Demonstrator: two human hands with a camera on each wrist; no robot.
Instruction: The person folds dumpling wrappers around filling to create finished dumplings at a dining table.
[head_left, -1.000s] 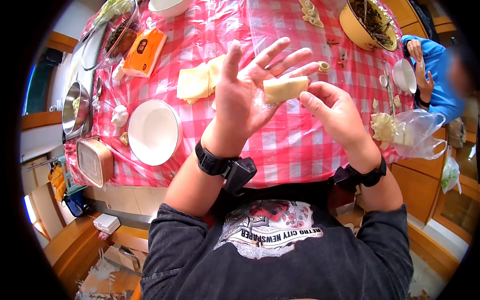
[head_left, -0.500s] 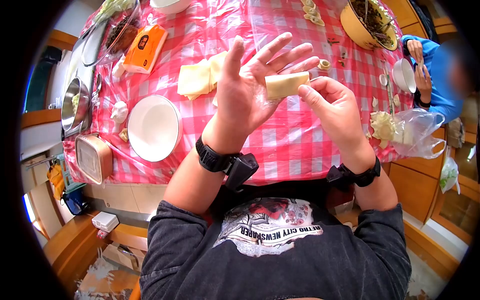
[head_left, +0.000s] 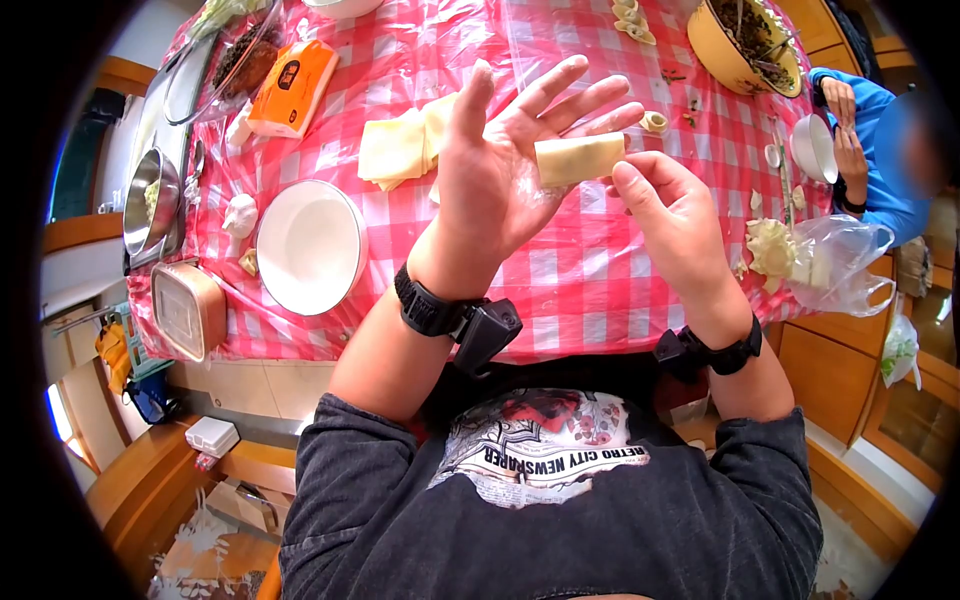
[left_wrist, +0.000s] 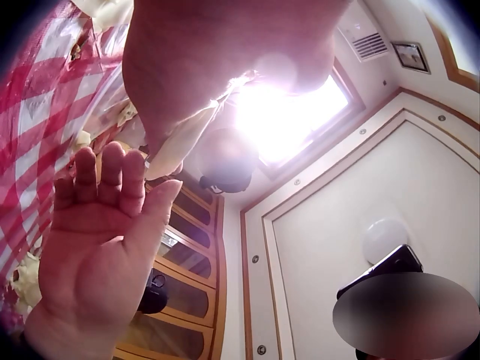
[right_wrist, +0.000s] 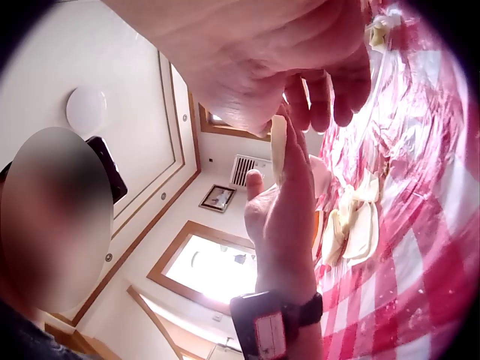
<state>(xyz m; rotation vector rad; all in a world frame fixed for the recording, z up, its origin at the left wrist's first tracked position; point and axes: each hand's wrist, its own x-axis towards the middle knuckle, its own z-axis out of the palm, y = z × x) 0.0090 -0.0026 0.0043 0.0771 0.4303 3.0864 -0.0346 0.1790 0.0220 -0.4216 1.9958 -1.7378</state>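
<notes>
A folded, pale yellow dough wrapper (head_left: 580, 160) lies across the palm and lower fingers of my left hand (head_left: 500, 170), which is held palm up with fingers spread. White flour dusts that palm. My right hand (head_left: 680, 215) pinches the wrapper's right end between thumb and forefinger. In the right wrist view the wrapper (right_wrist: 279, 146) shows edge-on against the left hand (right_wrist: 285, 217). The left wrist view shows the wrapper (left_wrist: 180, 146) between the two hands. A stack of flat wrappers (head_left: 395, 150) rests on the tablecloth, left of my left hand.
Left of the hands are a white bowl (head_left: 311, 247), a lidded container (head_left: 188, 310), a steel bowl (head_left: 152, 205) and an orange packet (head_left: 292, 88). A yellow filling bowl (head_left: 725, 62), shaped wrappers (head_left: 633, 22) and a plastic bag (head_left: 840, 265) lie rightward. Another person (head_left: 890, 160) sits at right.
Both hands have risen slightly in the head view with the wrapper between them. The right hand keeps its pinch on the wrapper's end, and the left palm stays spread.
</notes>
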